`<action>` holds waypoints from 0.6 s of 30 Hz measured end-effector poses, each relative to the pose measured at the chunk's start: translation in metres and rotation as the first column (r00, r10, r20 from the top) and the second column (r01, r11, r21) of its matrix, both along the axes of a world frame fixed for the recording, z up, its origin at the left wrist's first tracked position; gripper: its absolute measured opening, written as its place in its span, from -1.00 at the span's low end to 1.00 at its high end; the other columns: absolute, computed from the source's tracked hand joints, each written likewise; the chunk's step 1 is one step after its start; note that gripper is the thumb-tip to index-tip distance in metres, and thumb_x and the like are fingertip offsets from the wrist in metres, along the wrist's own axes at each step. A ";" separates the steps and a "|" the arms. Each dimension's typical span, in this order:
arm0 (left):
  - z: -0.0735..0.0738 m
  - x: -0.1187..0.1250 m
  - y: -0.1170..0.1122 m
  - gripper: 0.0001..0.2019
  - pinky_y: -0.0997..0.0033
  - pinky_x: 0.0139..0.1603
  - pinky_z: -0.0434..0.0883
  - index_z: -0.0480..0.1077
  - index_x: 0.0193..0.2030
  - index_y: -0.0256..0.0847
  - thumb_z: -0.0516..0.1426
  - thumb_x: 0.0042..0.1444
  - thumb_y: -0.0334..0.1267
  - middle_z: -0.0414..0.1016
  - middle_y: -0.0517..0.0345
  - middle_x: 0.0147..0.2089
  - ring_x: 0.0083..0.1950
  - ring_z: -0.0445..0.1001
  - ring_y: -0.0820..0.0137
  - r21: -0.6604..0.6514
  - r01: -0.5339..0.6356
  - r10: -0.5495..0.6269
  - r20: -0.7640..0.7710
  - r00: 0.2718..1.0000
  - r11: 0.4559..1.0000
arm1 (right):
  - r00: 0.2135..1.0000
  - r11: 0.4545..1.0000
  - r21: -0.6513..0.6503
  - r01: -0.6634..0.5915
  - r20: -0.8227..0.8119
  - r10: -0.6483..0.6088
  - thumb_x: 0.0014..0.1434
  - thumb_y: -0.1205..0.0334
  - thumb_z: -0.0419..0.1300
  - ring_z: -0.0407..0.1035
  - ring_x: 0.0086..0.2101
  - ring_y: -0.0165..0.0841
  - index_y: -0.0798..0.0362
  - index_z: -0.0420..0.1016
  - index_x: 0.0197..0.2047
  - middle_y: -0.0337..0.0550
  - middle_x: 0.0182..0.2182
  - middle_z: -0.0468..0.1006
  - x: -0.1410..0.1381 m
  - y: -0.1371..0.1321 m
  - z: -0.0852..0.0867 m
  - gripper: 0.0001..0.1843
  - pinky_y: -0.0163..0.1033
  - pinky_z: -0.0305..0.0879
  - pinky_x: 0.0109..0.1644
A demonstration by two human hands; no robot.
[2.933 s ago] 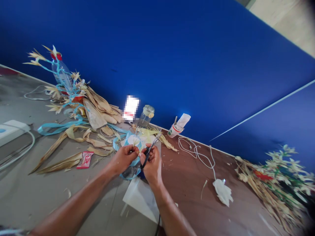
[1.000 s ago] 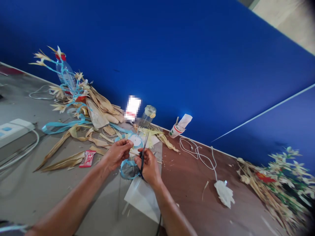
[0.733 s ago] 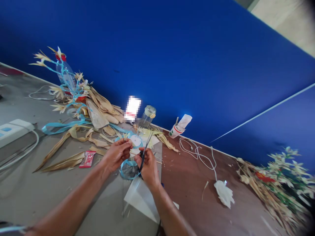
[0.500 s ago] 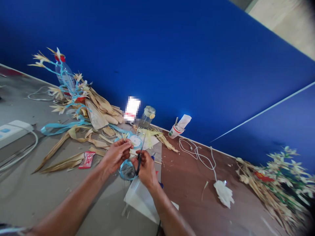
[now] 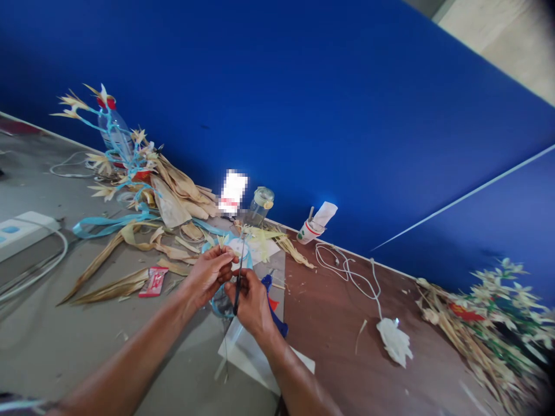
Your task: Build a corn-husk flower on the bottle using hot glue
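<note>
White paper (image 5: pixel 236 342) lies nearest; right of the hands is a blue glue gun (image 5: pixel 277 319); the right hand's (image 5: pixel 252 303) fingers curl round dark scissors (image 5: pixel 238 288), blades pointing far; just left, the left hand's (image 5: pixel 212 270) fingers pinch a small pale flower (image 5: pixel 222 239); a red packet (image 5: pixel 152 282) lies farther left; at the far edge stand a jar (image 5: pixel 261 203) and a cup (image 5: pixel 309 232).

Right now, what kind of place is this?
Probably a craft table beside a blue panel: the right hand holds scissors, dry husk-like strips lie about, and pale flowers sit on blue stems.
</note>
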State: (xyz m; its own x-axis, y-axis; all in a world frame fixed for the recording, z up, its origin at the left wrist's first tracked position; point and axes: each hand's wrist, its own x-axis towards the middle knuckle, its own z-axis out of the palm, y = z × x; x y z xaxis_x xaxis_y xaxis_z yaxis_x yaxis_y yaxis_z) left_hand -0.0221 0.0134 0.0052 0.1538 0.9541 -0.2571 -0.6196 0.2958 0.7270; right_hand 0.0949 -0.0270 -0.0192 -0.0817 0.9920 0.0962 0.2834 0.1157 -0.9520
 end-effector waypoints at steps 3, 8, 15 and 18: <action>0.000 0.002 -0.001 -0.77 0.67 -0.71 -0.04 0.29 -0.50 -0.28 0.29 -0.21 -0.30 0.37 0.30 -0.56 -0.71 -0.05 0.74 -0.002 0.010 -0.010 0.001 1.000 1.000 | 1.000 1.000 0.014 0.008 -0.016 -0.008 0.05 0.22 0.20 0.35 -0.50 -0.39 0.07 0.38 -0.19 -0.22 -0.48 0.48 0.000 0.001 -0.002 -0.77 -0.29 0.27 -0.41; 0.001 0.002 -0.003 -0.78 0.67 -0.70 0.02 0.31 -0.49 -0.28 0.29 -0.19 -0.29 0.38 0.29 -0.54 -0.70 -0.05 0.74 -0.011 0.028 -0.028 -0.004 1.000 1.000 | 0.999 1.000 -0.012 0.000 -0.055 -0.001 0.07 0.22 0.19 0.37 -0.50 -0.39 0.07 0.37 -0.20 -0.22 -0.47 0.50 0.000 0.001 -0.003 -0.80 -0.32 0.27 -0.41; 0.003 0.003 -0.004 -0.75 0.68 -0.69 0.02 0.30 -0.51 -0.29 0.31 -0.22 -0.28 0.37 0.28 -0.55 -0.69 -0.04 0.73 -0.003 0.012 -0.012 -0.022 1.000 1.000 | 0.999 1.000 0.004 0.000 -0.043 0.000 0.05 0.21 0.21 0.32 -0.53 -0.43 0.09 0.39 -0.23 -0.25 -0.51 0.47 0.000 0.001 0.003 -0.80 -0.35 0.23 -0.45; 0.003 0.004 -0.004 -0.75 0.68 -0.69 0.00 0.30 -0.49 -0.28 0.31 -0.21 -0.28 0.38 0.28 -0.54 -0.68 -0.04 0.72 0.006 0.005 -0.004 -0.020 1.000 1.000 | 0.999 1.000 0.010 -0.003 -0.053 0.004 0.05 0.21 0.21 0.29 -0.53 -0.44 0.10 0.39 -0.24 -0.26 -0.52 0.44 0.000 0.001 0.004 -0.80 -0.35 0.20 -0.46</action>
